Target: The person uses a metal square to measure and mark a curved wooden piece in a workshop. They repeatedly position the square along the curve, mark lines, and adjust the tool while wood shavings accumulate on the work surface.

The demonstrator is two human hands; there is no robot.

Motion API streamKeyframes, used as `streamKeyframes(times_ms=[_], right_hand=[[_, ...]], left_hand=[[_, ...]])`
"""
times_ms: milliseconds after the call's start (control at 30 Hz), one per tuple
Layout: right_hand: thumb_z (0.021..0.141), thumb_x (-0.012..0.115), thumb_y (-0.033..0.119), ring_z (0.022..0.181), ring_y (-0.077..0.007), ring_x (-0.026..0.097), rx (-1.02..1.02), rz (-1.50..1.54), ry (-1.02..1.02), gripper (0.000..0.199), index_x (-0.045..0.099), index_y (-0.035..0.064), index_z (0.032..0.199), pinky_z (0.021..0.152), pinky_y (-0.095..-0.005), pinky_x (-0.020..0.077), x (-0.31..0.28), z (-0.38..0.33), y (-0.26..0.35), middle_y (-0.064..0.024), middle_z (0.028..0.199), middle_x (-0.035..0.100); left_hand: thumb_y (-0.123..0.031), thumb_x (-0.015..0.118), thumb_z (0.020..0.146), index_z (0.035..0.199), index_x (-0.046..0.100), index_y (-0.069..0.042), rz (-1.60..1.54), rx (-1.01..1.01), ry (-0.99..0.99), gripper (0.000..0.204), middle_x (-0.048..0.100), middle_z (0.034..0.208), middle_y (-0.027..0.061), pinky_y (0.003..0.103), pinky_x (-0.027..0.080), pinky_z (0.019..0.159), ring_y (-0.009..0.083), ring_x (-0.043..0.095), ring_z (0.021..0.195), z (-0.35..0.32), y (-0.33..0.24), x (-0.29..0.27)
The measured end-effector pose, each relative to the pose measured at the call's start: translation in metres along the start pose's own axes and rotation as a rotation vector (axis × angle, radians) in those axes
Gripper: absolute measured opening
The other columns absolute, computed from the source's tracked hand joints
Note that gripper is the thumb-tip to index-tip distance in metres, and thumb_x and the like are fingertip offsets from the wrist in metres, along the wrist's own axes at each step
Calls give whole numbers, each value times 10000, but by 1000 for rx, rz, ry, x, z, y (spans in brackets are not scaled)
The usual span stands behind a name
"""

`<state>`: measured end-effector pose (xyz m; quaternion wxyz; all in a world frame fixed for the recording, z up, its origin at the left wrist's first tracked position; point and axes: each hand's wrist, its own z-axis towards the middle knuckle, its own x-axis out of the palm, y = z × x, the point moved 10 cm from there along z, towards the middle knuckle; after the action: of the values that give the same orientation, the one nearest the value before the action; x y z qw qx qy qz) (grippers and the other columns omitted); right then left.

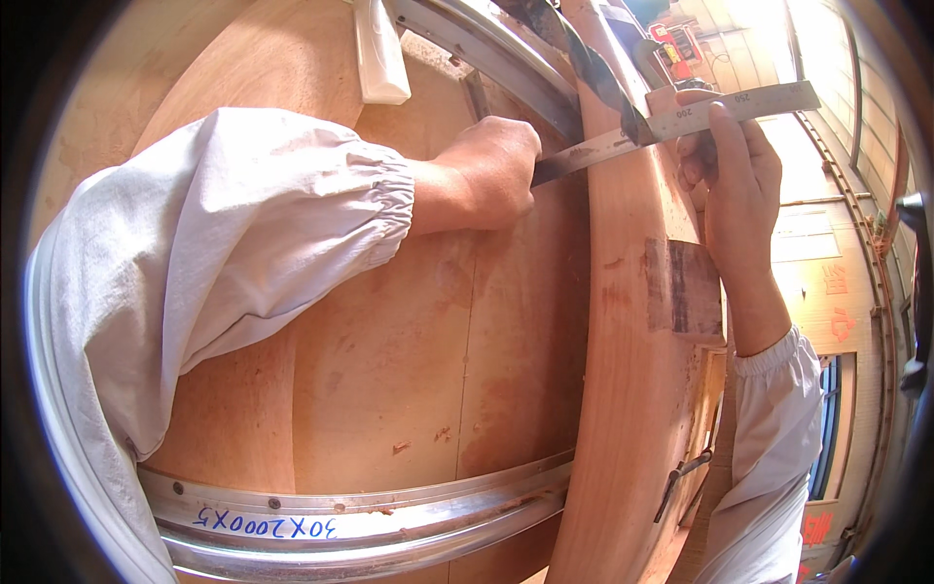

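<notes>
A steel ruler [603, 148] lies slantwise across a long, pale wooden beam [628, 389]. My left hand [486, 173] is closed in a fist around the ruler's left end, over the plywood surface. On the beam's other side, my right hand [741, 190] pinches the ruler, its thumb on the near face; the other fingers are partly hidden. A dark, twisted piece like a large drill bit [595, 73] slants down from above, its tip at the ruler's edge. Below my right hand, a dark-stained wooden block [696, 287] sits against the beam's side.
A metal rail [409, 516] crosses the plywood [379, 389] at the near side, and another rail [486, 49] runs at the far side. A whitish translucent piece [381, 58] hangs there. A dark metal handle [681, 477] sticks out near the beam's lower right.
</notes>
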<state>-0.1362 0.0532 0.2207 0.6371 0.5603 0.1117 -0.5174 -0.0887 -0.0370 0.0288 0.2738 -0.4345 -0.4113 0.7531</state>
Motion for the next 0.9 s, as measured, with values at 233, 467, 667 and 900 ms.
streamKeyframes(times_ms=[233,467,667,900], right_hand=[[1101,519,204,636,-54,518,4,0,-5,323,735,-35,1126,580,-231,435,1,0,0,-16,780,638],[1099,527,210,636,-52,517,-11,-5,-4,321,743,-26,1123,575,-230,433,1,0,2,-17,776,642],[1099,521,201,629,-52,511,-18,-6,-4,316,739,-26,1115,566,-230,429,1,0,2,-15,765,632],[1094,508,181,609,-51,503,-11,-27,-14,310,731,-34,1101,552,-230,417,2,-2,4,-14,760,625]], left_hand=[[18,671,763,838,722,43,-4,-19,-10,95,682,871,306,499,539,790,465,696,900,-1,1,-3],[28,660,753,836,726,50,9,-23,-9,108,675,852,311,495,540,776,466,698,877,-3,-1,-6],[25,662,741,824,733,51,21,-10,-13,112,676,843,309,491,544,769,463,698,861,-3,-4,-6],[10,678,732,826,749,51,34,-18,-13,125,683,832,303,488,551,771,449,708,854,-4,-4,-6]])
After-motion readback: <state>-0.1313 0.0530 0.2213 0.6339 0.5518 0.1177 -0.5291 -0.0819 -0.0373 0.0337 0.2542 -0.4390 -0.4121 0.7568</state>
